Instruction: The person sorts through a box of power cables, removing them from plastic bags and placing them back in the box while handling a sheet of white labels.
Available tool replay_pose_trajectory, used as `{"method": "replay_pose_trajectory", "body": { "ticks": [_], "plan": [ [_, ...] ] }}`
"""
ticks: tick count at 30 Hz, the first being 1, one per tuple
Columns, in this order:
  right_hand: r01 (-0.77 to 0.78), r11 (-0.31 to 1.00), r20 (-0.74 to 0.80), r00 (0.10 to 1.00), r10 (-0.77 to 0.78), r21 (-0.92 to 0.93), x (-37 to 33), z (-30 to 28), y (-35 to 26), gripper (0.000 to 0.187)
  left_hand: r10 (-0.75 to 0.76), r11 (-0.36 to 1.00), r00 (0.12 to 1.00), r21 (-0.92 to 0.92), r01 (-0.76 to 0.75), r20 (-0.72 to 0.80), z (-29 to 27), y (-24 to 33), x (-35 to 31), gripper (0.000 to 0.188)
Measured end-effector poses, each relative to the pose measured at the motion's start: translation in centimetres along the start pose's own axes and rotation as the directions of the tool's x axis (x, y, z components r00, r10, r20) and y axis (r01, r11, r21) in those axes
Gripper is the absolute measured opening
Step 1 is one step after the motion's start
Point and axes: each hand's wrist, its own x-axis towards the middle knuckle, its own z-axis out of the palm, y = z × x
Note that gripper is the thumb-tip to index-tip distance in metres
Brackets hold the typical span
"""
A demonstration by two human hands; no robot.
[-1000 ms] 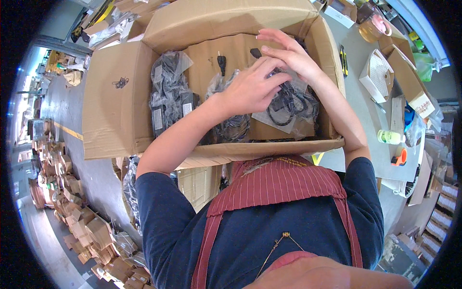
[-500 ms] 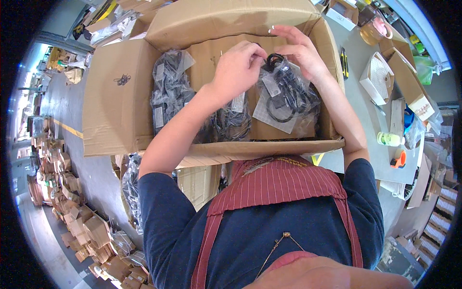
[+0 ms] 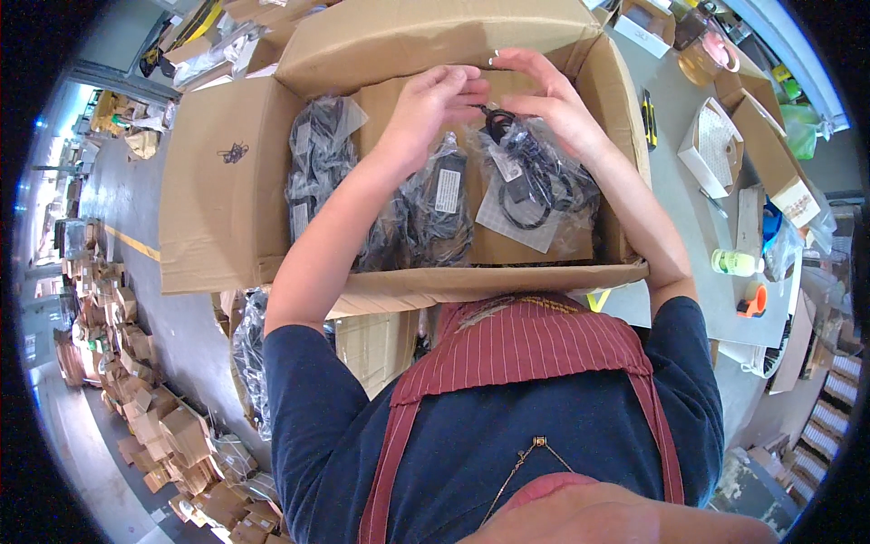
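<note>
Above the open cardboard box (image 3: 219,186), my left hand (image 3: 435,104) has its fingers loosely stretched to the right, partly smeared by motion; nothing shows in them. Facing it, my right hand (image 3: 553,104) is open, thumb and fingers apart. Just below both hands lies a coiled black cable (image 3: 535,186) in a clear plastic bag, its upper loop near my fingertips. To its left is a bagged black power adapter (image 3: 446,190) with a white label. More bagged black items (image 3: 322,154) fill the box's left side. A brown cardboard sheet lies under the bagged cable.
A grey table (image 3: 675,213) on the right bears a black-and-yellow cutter (image 3: 649,120), a small white box (image 3: 710,150), a green-labelled bottle (image 3: 736,263) and an orange tape dispenser (image 3: 751,300). Many cartons (image 3: 181,431) are piled on the floor at the left.
My left hand has moved left and up from the cable's loop, its fingers loosening from a pinch. My right hand has shifted slightly left. The bagged cable has moved slightly left.
</note>
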Motion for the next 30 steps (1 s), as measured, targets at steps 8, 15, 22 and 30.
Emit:
{"method": "replay_pose_trajectory", "body": {
  "ticks": [8,15,22,30],
  "plan": [
    [-0.009,0.998,0.007,1.0,0.009,0.06,-0.2,0.0,-0.4,0.057,0.024,0.999,1.0,0.045,-0.023,-0.018,-0.1,0.6,-0.2,0.036],
    [-0.081,0.989,-0.072,0.993,0.091,0.126,-0.1,-1.2,-0.5,0.052,-0.043,0.992,0.998,0.121,0.038,0.036,-0.6,0.1,0.2,0.038],
    [0.083,0.993,-0.076,0.994,-0.077,0.082,-0.2,-0.4,-0.7,0.053,-0.171,0.972,0.982,0.179,0.156,0.074,-0.9,-1.1,0.9,0.044],
    [0.093,0.993,0.009,0.996,-0.093,0.076,-0.1,0.2,0.1,0.057,-0.003,0.998,1.0,0.063,0.001,0.026,-0.8,0.4,0.5,0.041]
  ]
}}
